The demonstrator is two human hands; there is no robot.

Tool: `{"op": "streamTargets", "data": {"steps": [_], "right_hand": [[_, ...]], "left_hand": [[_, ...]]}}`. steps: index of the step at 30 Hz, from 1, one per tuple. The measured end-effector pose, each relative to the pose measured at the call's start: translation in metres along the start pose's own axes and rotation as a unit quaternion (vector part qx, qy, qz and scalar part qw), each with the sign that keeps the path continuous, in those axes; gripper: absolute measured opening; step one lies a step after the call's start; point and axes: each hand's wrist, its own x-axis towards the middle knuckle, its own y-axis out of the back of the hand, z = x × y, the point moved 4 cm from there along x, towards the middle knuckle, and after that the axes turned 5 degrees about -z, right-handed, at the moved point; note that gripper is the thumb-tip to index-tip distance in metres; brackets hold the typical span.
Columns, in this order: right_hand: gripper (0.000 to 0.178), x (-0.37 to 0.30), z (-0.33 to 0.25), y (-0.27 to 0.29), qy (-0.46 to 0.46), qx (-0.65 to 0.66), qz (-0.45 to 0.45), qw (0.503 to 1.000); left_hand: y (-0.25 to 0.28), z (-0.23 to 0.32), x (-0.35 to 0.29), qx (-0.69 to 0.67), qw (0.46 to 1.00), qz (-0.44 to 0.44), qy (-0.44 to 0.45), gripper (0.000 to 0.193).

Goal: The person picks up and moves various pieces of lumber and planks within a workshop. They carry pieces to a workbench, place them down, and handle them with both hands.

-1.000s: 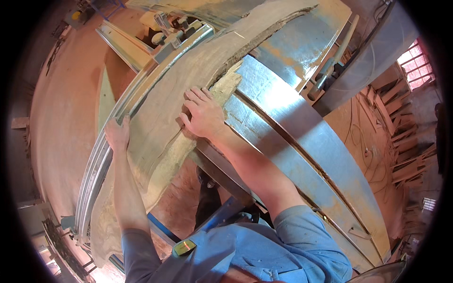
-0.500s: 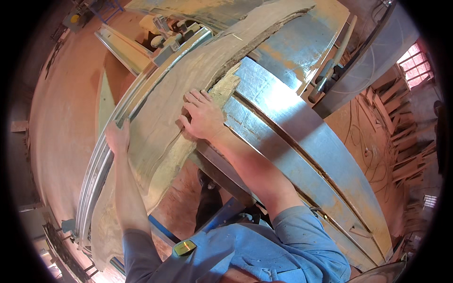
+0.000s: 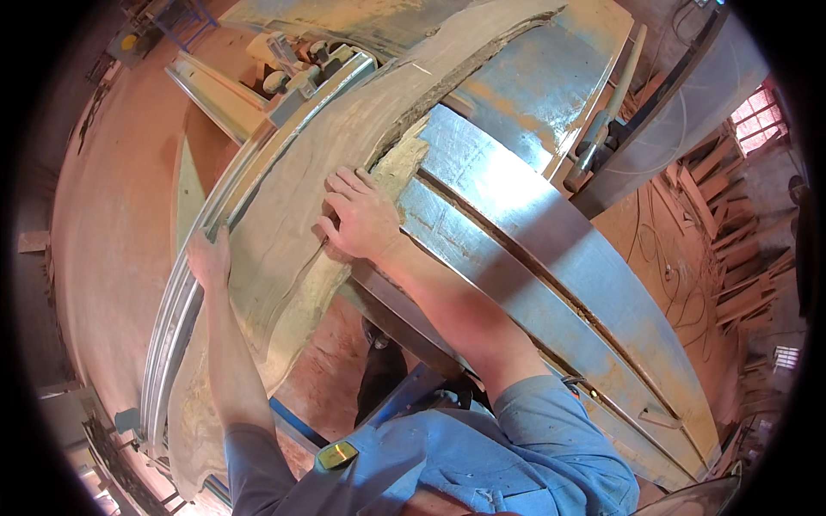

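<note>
A long slab of wood [image 3: 284, 232] with a rough, bark-like edge runs from the lower left to the far top. My right hand [image 3: 361, 213] lies on its right side, beside a pale, splintered strip of that edge [image 3: 403, 159]. The fingers are spread and hold nothing. My left hand [image 3: 209, 258] is at the slab's left edge, where it meets a silvery metal rail [image 3: 168, 340]. Its thumb is toward the wood and its fingers are bent over the edge, their tips partly hidden.
To the right is a shiny metal machine table [image 3: 551, 241] with long slots. Clamp-like metal fittings [image 3: 301, 73] sit at the rail's far end. A wooden-handled pole [image 3: 615, 99] leans at the far right, and offcuts [image 3: 748, 258] are piled by the wall. A blue frame bar [image 3: 297, 417] is near my body.
The whole view has shifted slightly, so the slab, rail and table appear a little farther left. Both hands keep the same places on the wood.
</note>
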Motion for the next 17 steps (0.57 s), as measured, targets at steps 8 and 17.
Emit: {"op": "streamTargets", "data": {"steps": [8, 17], "right_hand": [[0.031, -0.0008, 0.0031, -0.0052, -0.001, 0.009, -0.013, 1.0], [0.035, 0.0008, 0.0034, -0.0044, -0.001, 0.002, -0.035, 0.999]], "left_hand": [[-0.0008, -0.002, -0.0007, -0.017, 1.0, -0.005, -0.004, 0.051], [0.0054, 0.0037, -0.0019, -0.027, 0.999, -0.034, 0.03, 0.054]]}}
